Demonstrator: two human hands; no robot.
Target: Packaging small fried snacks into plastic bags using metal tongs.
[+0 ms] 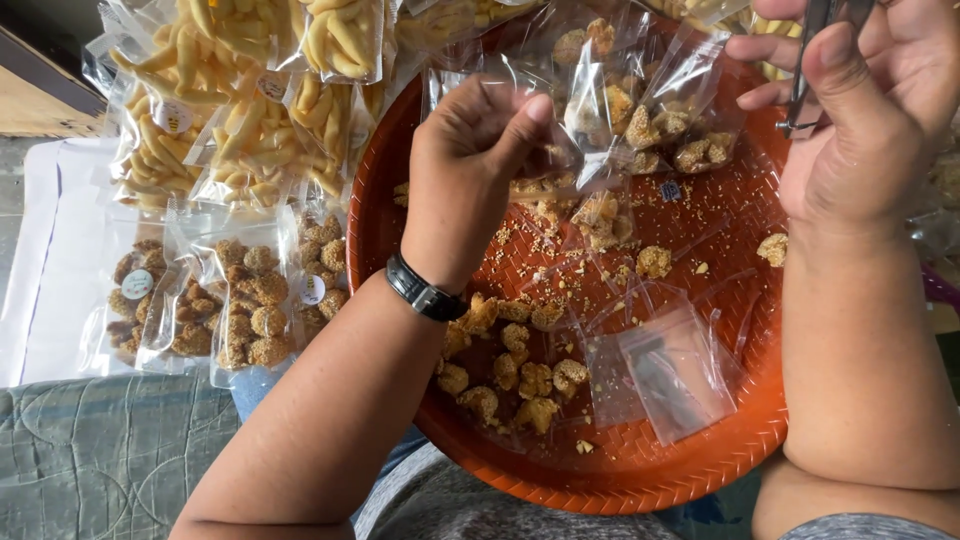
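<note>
Left hand, black watch at the wrist, raised over an orange woven tray on the lap, fingers curled and thumb pressed to fingertips, pinching the top edge of a clear bag. Bag hanging over the far middle of the tray, partly behind the hand; contents hard to make out through the glare. Right hand up at the tray's far right edge, fingers closed around slim metal tongs, thumb laid along the side, tips pointing down toward the tray. Hands apart, the bag between them. Beyond the pinched bag, more clear bags with snacks lying against the tray's back rim. Near the front left of the tray, a loose heap of crumbly brown snacks, with crumbs scattered across the weave and a single piece near the right rim. Empty bags lying flat at the front right, touching the heap's edge. Left of the tray, sealed packs of brown snacks with round stickers, resting on white sheeting; behind them, packs of pale yellow sticks piled up. Grey quilted cloth at lower left.
</note>
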